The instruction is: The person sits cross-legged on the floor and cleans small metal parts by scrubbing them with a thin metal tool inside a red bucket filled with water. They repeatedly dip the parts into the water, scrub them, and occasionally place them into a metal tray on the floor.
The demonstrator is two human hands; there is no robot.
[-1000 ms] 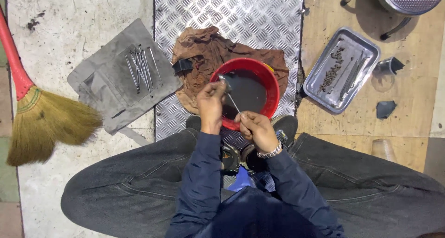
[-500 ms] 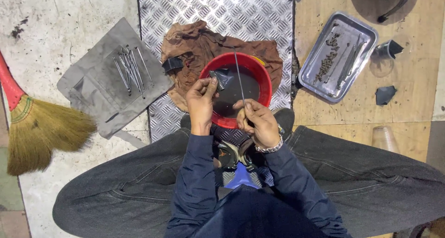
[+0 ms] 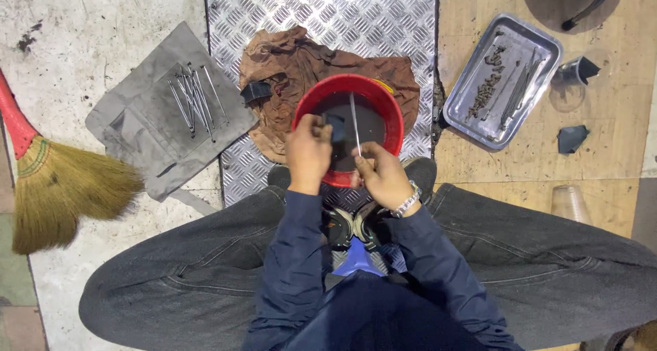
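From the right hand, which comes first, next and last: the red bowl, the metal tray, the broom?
From the right hand, in the head view:
1. Red bowl, just ahead, under the hand.
2. Metal tray, up to the right.
3. Broom, far off at the left edge.

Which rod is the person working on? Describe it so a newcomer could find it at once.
Find the red bowl on the brown rag. The thin metal rod stands across it, pinched by the right hand; the other rods lie untouched on a grey mat.
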